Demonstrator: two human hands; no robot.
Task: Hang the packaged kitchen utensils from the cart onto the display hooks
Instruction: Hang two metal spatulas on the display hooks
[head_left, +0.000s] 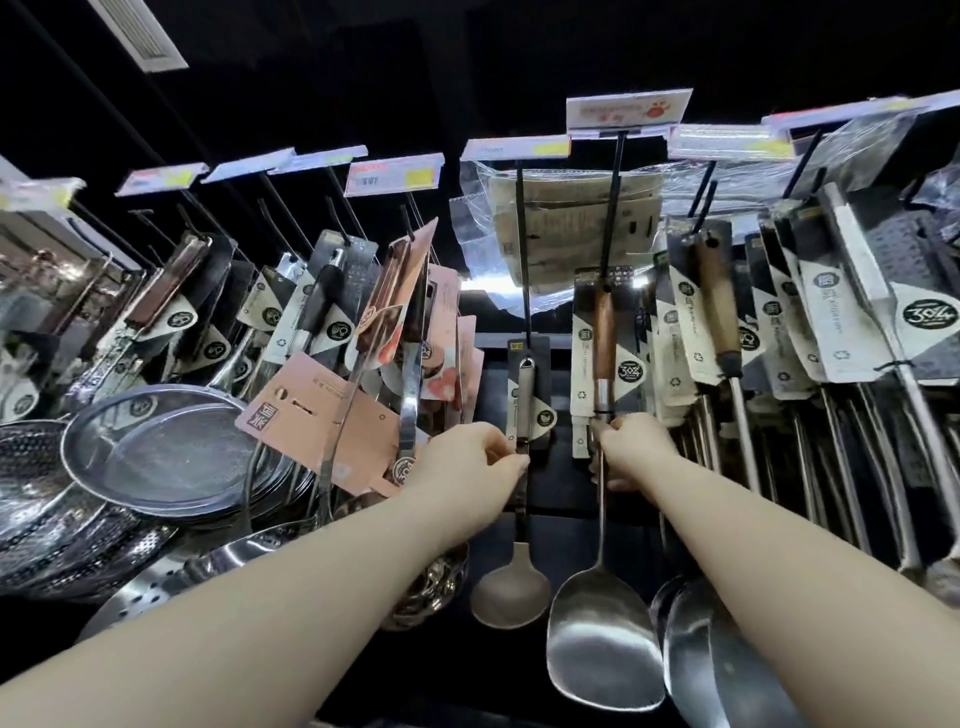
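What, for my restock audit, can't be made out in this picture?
Head view only:
- Cart: outside the frame.
- Price labels: print blurred, too small.
- Right hand on the spatula: grip mostly hidden behind the hand's own back.
- Left hand pinches the ladle; its shaft partly covered by fingers.
- Large ladle, lower right: cut off by the bottom edge.

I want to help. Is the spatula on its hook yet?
On: the spatula hangs by its card from the hook; the right hand grips its shaft.
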